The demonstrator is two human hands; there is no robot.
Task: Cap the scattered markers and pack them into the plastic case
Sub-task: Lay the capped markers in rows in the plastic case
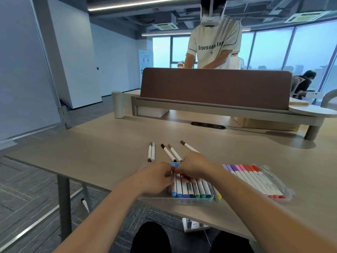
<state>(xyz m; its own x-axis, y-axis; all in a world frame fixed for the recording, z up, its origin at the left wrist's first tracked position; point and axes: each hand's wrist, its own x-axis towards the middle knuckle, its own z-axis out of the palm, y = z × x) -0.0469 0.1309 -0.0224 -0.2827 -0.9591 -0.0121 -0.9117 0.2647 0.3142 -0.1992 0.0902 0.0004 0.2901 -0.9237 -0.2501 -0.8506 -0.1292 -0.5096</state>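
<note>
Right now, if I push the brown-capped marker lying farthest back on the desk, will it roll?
Probably, sideways: the brown-capped marker looks round and slim, lying flat on the smooth desk. It should feel light and stiff, a thin plastic barrel. Its near end is hidden behind the right hand, which, with the left hand, pinches a blue marker.

White markers [191,188], rainbow caps [197,195], beige table [109,143] (brown divider [215,86])

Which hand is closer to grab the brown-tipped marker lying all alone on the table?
Probably the right. The right hand sits just in front of the brown-tipped marker; the left hand is farther away. Both seem to pinch a blue marker.
</note>
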